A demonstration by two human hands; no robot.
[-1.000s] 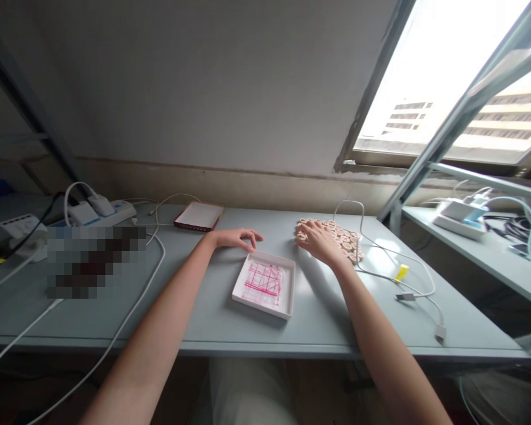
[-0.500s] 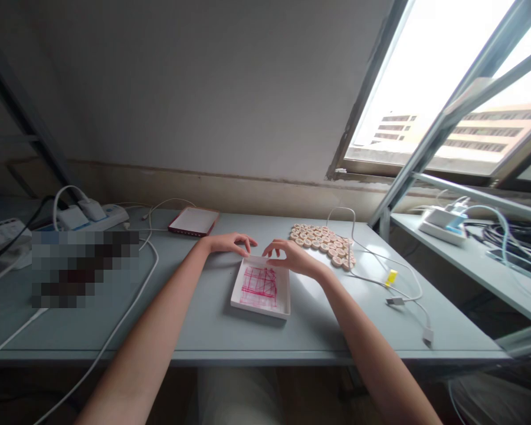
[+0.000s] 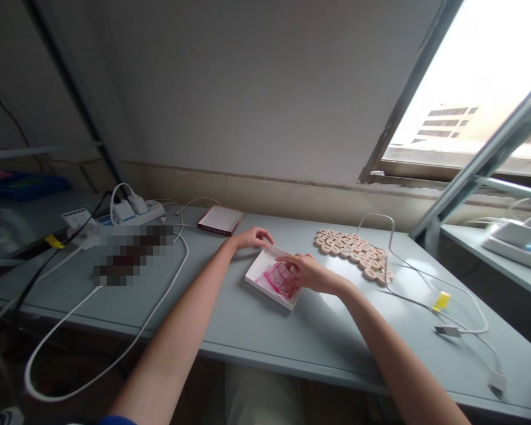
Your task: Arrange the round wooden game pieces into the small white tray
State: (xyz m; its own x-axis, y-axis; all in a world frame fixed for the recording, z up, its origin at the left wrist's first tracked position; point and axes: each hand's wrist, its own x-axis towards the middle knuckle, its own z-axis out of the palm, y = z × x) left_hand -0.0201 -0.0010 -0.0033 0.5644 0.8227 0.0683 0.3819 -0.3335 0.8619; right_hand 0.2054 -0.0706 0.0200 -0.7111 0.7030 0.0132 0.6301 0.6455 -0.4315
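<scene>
A shallow white tray (image 3: 259, 270) lies on the grey table (image 3: 318, 336), with a folded clear sheet printed with a pink grid (image 3: 275, 277) inside it. My left hand (image 3: 253, 238) rests at the tray's far left corner, fingers curled on the table and rim. My right hand (image 3: 307, 273) reaches into the tray, its fingers pinched on the pink-grid sheet and lifting its edge. A cluster of several round wooden discs (image 3: 353, 252) lies to the right of the tray, beyond my right hand.
A red-edged flat box (image 3: 220, 219) sits behind the tray. White cables (image 3: 446, 295) with a yellow tag (image 3: 441, 301) trail at the right. A power strip (image 3: 130, 211) and cables lie at the left. Another shelf (image 3: 504, 265) stands at the right, under the window.
My right hand left the wooden discs, came over the tray and pinched the pink-grid sheet. The camera has swung so the scene sits more to the right.
</scene>
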